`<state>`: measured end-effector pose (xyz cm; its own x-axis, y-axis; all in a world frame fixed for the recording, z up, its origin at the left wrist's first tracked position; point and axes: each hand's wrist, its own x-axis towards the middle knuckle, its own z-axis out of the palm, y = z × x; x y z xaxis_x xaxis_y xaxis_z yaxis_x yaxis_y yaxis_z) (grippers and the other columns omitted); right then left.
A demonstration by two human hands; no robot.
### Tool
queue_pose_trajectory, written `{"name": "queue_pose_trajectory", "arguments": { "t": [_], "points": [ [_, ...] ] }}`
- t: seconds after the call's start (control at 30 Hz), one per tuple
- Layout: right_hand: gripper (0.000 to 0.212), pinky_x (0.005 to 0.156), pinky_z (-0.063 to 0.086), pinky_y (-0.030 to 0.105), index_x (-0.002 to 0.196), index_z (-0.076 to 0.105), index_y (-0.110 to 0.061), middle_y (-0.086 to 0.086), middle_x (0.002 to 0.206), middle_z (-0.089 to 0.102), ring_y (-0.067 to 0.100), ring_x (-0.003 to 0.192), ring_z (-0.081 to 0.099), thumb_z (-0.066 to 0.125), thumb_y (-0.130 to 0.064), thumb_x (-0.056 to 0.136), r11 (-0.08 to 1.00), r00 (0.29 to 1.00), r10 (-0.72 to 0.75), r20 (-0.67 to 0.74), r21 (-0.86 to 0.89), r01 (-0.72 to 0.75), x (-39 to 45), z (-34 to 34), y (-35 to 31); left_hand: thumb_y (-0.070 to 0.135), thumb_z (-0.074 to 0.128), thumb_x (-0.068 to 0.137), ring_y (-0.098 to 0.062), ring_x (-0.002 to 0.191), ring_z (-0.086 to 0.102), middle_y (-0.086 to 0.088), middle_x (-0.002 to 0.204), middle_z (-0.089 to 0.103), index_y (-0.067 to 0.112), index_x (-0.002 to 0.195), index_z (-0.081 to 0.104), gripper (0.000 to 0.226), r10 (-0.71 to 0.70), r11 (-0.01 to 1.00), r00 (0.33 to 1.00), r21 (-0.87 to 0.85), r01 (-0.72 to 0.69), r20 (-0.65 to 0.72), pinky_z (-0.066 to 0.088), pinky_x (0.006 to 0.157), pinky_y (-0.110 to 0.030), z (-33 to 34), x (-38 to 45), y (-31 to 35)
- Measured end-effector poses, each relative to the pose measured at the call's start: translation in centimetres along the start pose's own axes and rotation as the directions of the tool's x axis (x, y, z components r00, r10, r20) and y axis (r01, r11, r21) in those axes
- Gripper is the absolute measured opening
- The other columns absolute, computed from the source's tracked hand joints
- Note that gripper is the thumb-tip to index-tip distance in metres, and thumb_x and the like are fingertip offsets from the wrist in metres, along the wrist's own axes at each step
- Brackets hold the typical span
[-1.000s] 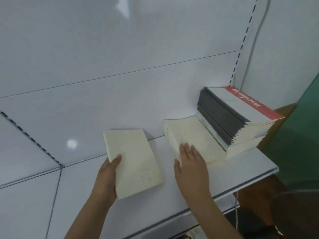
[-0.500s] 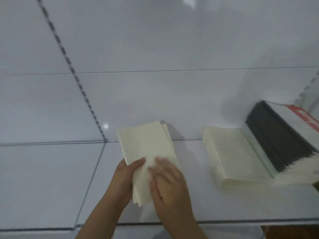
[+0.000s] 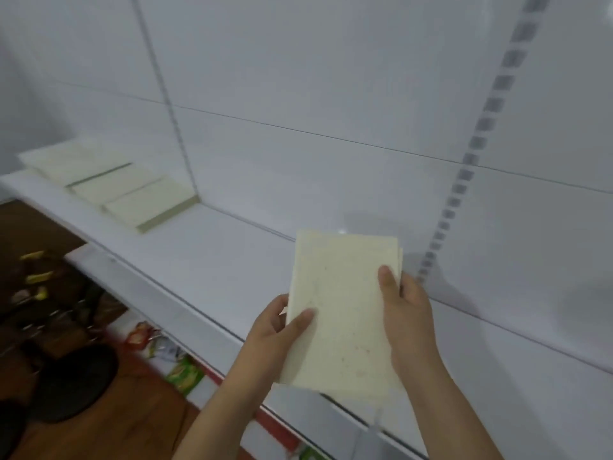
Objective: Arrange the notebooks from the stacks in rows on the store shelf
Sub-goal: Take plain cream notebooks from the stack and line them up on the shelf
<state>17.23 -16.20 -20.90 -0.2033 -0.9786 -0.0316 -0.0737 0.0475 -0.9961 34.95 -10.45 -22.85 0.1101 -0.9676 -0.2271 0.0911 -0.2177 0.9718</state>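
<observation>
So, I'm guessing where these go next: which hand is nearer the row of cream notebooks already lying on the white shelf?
Left. The left hand grips the held cream notebooks on the side facing the row of cream notebooks; the right hand holds the far side.

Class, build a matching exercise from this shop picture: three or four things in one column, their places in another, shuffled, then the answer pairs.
Things
1. cream notebooks in hand
2. row of notebooks
3. dark round object
4. slotted upright strip

Places
A. on the floor, lower left
B. on the back panel, right
C. held between the left hand and right hand
D. flat on the shelf, far left

Pairs: 1-C, 2-D, 3-A, 4-B
</observation>
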Motion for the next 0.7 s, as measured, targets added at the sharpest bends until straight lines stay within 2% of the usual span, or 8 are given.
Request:
{"name": "queue_pose_trajectory", "arguments": {
  "t": [0.1,0.27,0.37,0.47,0.57,0.63,0.7],
  "points": [
    [0.025,0.087,0.057,0.048,0.101,0.065,-0.028,-0.005,0.099,0.073,0.018,0.092,0.069,0.047,-0.045,0.101,0.993,0.999,0.027,0.030,0.113,-0.030,0.1,7.7,-1.0,0.034,0.055,0.099,-0.024,0.090,0.073,-0.001,0.099,0.074,0.020,0.116,0.063,0.023,-0.005,0.998,0.998,0.055,0.008,-0.061,0.062,0.072,-0.045,-7.8,0.0,0.1],
    [0.023,0.092,0.054,0.049,0.101,0.065,-0.029,-0.004,0.103,0.072,0.021,0.099,0.068,0.045,-0.040,0.103,0.973,0.979,0.073,0.190,0.203,-0.112,-1.2,19.1,-2.2,0.033,0.045,0.104,-0.018,0.078,0.073,0.000,0.090,0.071,0.024,0.117,0.059,0.021,0.059,0.988,0.974,0.153,-0.025,-0.219,0.060,0.065,-0.038,-17.4,-0.4,0.1],
    [0.025,0.095,0.052,0.054,0.092,0.063,-0.034,-0.002,0.101,0.071,0.025,0.100,0.066,0.043,-0.043,0.103,0.976,0.959,0.082,0.271,0.173,-0.133,-1.9,24.6,-2.4,0.030,0.040,0.106,-0.013,0.070,0.071,-0.011,0.094,0.068,0.022,0.116,0.056,0.021,0.077,0.978,0.957,0.207,-0.018,-0.280,0.052,0.062,-0.032,-21.7,-0.6,0.3],
    [0.028,0.093,0.052,0.054,0.089,0.061,-0.034,0.001,0.100,0.069,0.028,0.099,0.066,0.039,-0.044,0.104,0.983,0.940,0.079,0.333,0.131,-0.129,-1.7,29.2,-2.3,0.027,0.040,0.107,-0.025,0.064,0.065,-0.021,0.088,0.066,0.021,0.118,0.056,0.021,0.056,0.985,0.945,0.174,0.001,-0.324,0.049,0.052,-0.032,-25.8,0.2,0.4],
    [0.029,0.095,0.051,0.056,0.088,0.059,-0.031,0.011,0.104,0.066,0.037,0.102,0.063,0.038,-0.047,0.102,0.986,0.925,0.083,0.372,0.108,-0.131,-0.6,33.6,-1.6,0.028,0.041,0.106,-0.028,0.063,0.054,-0.022,0.088,0.062,0.027,0.116,0.057,0.019,0.050,0.981,0.927,0.194,0.025,-0.371,0.044,0.052,-0.035,-29.5,2.0,0.3],
    [0.029,0.096,0.051,0.055,0.090,0.060,-0.032,0.007,0.104,0.067,0.032,0.101,0.064,0.038,-0.044,0.103,0.983,0.916,0.095,0.391,0.107,-0.147,0.5,36.7,-1.3,0.030,0.042,0.105,-0.027,0.065,0.055,-0.026,0.095,0.061,0.028,0.117,0.058,0.020,0.051,0.980,0.923,0.197,0.027,-0.381,0.042,0.053,-0.035,-31.9,3.7,0.6],
    [0.027,0.094,0.052,0.053,0.093,0.060,-0.031,0.003,0.103,0.068,0.027,0.099,0.065,0.038,-0.040,0.105,0.978,0.903,0.115,0.414,0.113,-0.177,1.9,40.0,-1.1,0.027,0.041,0.106,-0.021,0.064,0.059,-0.021,0.092,0.064,0.024,0.118,0.057,0.020,0.048,0.983,0.921,0.184,0.026,-0.386,0.042,0.051,-0.028,-34.4,5.6,1.0]
  ]
}}
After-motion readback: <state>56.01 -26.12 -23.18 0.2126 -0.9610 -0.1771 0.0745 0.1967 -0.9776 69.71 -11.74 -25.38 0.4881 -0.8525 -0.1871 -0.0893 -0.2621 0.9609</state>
